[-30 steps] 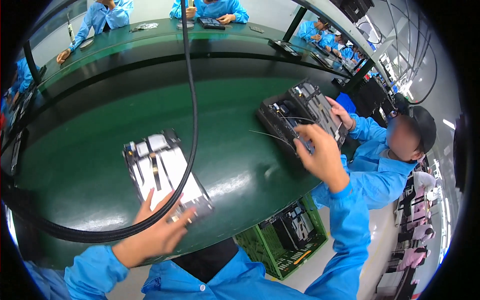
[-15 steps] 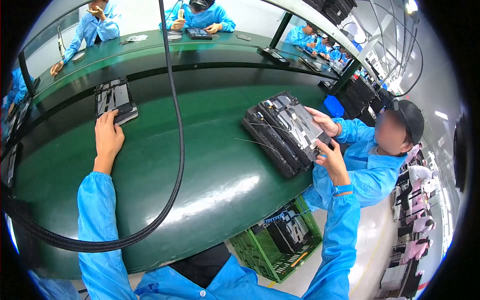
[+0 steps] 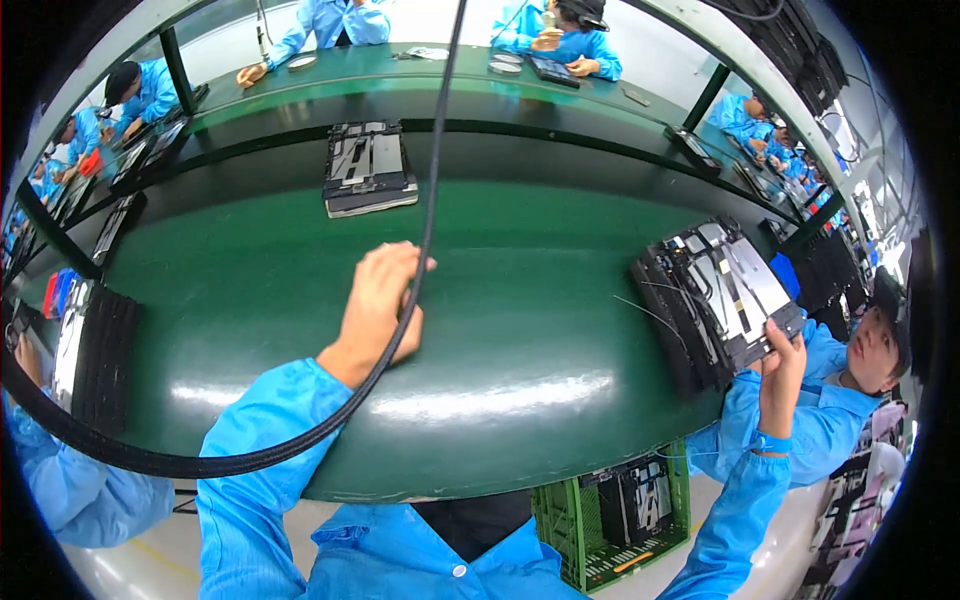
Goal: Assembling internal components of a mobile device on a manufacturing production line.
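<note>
Head cam: view swung L vs. last frame; far tablet chassis (image 3: 366, 165) sits at back of green worktable (image 3: 500, 345), lying flat on what looks like another unit, pale edge showing below. L hand (image 3: 378, 305) was on its near end a moment ago; now off it, over mid-table nearer wearer. Fingers half-curled, thumb apart, nothing visible in grasp; palm side hidden, so can't rule out a small part. Black braided cable (image 3: 436, 165) crosses in front of L hand.

R hand (image 3: 783, 360) still at R side of table, now pinching near corner of top chassis (image 3: 738, 285), thumb on upper face; fingers beneath mostly hidden. Top chassis lies tilted to view on dark chassis stack (image 3: 672, 335), batteries + flex strips exposed; not clear if lifted. Thin wires stick out L of stack. Co-worker (image 3: 825, 425) just beyond; hand seen on top chassis earlier not discernible now.

Meaning (judgement): far chassis let go, L hand free; handling now rests w/ R hand.
</note>
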Demonstrator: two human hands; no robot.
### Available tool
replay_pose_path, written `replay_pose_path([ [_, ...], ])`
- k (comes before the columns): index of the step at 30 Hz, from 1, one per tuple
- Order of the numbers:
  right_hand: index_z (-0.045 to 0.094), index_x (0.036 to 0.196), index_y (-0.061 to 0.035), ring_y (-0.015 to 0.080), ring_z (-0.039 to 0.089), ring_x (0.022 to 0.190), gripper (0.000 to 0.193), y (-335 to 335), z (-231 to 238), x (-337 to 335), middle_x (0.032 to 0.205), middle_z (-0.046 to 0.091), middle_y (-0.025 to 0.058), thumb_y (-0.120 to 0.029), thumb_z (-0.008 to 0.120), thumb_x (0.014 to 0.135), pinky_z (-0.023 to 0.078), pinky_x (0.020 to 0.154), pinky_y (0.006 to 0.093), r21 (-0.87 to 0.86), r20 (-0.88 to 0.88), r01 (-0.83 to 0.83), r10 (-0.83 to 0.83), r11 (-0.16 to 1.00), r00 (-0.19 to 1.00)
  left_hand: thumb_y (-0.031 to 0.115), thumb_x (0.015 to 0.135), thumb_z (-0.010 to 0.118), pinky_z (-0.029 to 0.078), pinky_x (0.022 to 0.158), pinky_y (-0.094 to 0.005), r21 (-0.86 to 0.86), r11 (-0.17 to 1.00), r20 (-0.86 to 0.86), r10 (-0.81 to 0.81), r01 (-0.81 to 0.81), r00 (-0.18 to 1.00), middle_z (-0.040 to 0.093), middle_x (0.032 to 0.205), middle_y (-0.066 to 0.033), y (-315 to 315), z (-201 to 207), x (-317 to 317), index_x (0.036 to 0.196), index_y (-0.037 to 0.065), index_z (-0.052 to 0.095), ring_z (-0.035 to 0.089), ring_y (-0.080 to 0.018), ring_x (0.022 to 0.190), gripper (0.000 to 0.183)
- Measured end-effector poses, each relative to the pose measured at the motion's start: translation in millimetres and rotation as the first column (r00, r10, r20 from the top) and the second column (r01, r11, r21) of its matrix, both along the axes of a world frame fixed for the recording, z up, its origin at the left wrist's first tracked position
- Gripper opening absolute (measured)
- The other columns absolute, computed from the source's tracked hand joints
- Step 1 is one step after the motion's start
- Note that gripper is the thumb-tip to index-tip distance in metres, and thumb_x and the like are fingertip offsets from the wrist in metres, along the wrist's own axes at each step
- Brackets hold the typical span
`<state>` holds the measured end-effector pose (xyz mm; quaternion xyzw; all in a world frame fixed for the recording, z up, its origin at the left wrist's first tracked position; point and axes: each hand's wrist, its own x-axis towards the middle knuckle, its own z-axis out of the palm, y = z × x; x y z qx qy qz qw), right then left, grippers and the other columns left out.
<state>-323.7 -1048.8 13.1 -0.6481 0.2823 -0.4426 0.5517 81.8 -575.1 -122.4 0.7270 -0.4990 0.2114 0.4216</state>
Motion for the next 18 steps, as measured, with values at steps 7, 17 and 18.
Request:
replay_pose_path([
  [7,0.063,0.139,0.0026,0.0208,0.073,0.124,0.035,167,-8,57,0.138,0.073,0.0138,-0.011,0.072,0.108,0.062,0.107,0.0367,0.318,0.289,-0.132,0.036,0.939,0.957,-0.007,0.083,0.065,0.045,0.124,-0.0557,-0.030,0.971,-0.081,-0.237,0.235,0.968,0.066,0.150,-0.0216,17,11,-64,0.143,0.001,0.062,0.060,-0.0446,0.141,0.061],
  [17,0.041,0.150,-0.0044,0.0179,0.073,0.106,0.073,356,-79,34,0.128,0.068,0.0115,-0.002,0.087,0.095,0.061,0.096,0.0346,0.626,-0.194,-0.281,0.494,0.728,0.848,-0.001,0.101,0.056,0.045,0.124,-0.0488,0.052,0.990,-0.642,-0.066,0.129,0.764,0.059,0.157,-0.0239,18,11,-78,0.162,0.000,0.046,0.057,-0.0379,0.147,0.062],
  [18,0.035,0.156,-0.0029,0.0165,0.073,0.103,0.081,355,-73,28,0.122,0.071,0.0123,-0.010,0.089,0.097,0.062,0.094,0.0335,0.622,-0.228,-0.349,0.589,0.701,0.775,-0.001,0.101,0.056,0.047,0.122,-0.0489,0.133,0.976,-0.647,-0.046,0.172,0.761,0.061,0.155,-0.0226,19,14,-78,0.161,0.001,0.049,0.058,-0.0365,0.146,0.060],
])
